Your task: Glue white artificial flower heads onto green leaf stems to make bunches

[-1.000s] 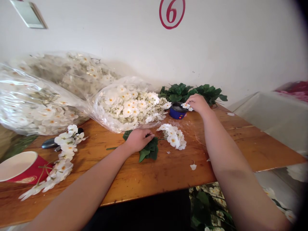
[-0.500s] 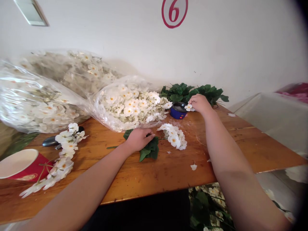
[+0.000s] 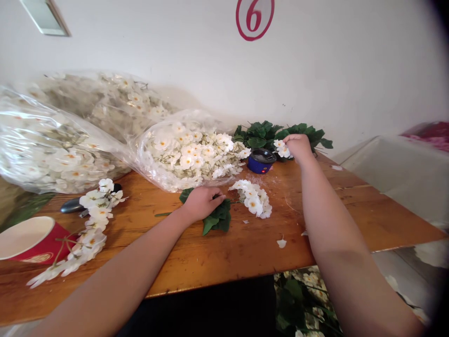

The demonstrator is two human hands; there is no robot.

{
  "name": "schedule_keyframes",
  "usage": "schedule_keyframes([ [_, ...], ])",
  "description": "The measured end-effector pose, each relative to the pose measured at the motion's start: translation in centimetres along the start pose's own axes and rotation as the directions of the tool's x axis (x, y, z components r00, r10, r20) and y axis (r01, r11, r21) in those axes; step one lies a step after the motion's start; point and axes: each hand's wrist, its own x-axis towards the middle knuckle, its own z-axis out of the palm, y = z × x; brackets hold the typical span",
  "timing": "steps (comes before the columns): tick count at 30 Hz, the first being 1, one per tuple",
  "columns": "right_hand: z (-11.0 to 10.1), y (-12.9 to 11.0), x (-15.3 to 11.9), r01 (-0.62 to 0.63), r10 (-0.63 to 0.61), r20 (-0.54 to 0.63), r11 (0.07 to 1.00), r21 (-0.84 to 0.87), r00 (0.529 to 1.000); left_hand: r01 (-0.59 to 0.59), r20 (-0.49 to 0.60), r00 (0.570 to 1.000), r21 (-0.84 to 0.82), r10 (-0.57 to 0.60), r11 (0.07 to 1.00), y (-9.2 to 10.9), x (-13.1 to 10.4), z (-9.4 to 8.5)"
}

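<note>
My left hand (image 3: 204, 203) is closed over a green artificial leaf bunch (image 3: 219, 219) on the wooden table, its stem sticking out to the left. In the fingers of my right hand (image 3: 298, 146) is a small white artificial flower sprig (image 3: 281, 148) with yellow centres, held up just right of a round blue pot (image 3: 259, 161). Dark contents fill the pot, and a small red light glows on its front. A curved white flower spray (image 3: 254, 199) lies on the table between my hands, close to the leaves.
Clear plastic bags of white flowers (image 3: 63, 154) crowd the back left. Near the left edge, another flower spray (image 3: 94, 238) leans by a red paper cup (image 3: 44, 243). Green leaf bunches (image 3: 259, 135) lie along the wall. Loose petals (image 3: 281, 243) dot the table (image 3: 228, 267).
My right hand has moved slightly right and up, taking the flower sprig from the pot's rim to beside it. My left hand stays on the leaves.
</note>
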Motion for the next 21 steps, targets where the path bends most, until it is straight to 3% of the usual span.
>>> schedule_keyframes([
  [4, 0.4, -0.4, 0.2, -0.082, 0.089, -0.037, 0.985, 0.150, 0.995, 0.004, -0.001, 1.000, -0.012, -0.004, 1.000, 0.0, 0.0, 0.0],
  [8, 0.8, -1.6, 0.3, -0.107, 0.112, 0.000, 0.950, 0.294, 0.994, -0.001, 0.004, 1.000, -0.005, 0.001, 1.000, 0.0, 0.0, 0.0],
  [14, 0.7, -5.8, -1.2, -0.118, 0.033, 0.225, 0.920, 0.375, 0.974, 0.018, -0.012, 1.000, -0.073, -0.019, 0.997, -0.3, -0.1, 0.2],
  [21, 0.8, -11.9, -7.5, -0.264, -0.070, 0.504, 0.786, 0.559, 0.861, 0.069, -0.048, 0.995, -0.217, -0.082, 0.974, -0.4, -0.3, 0.1],
])
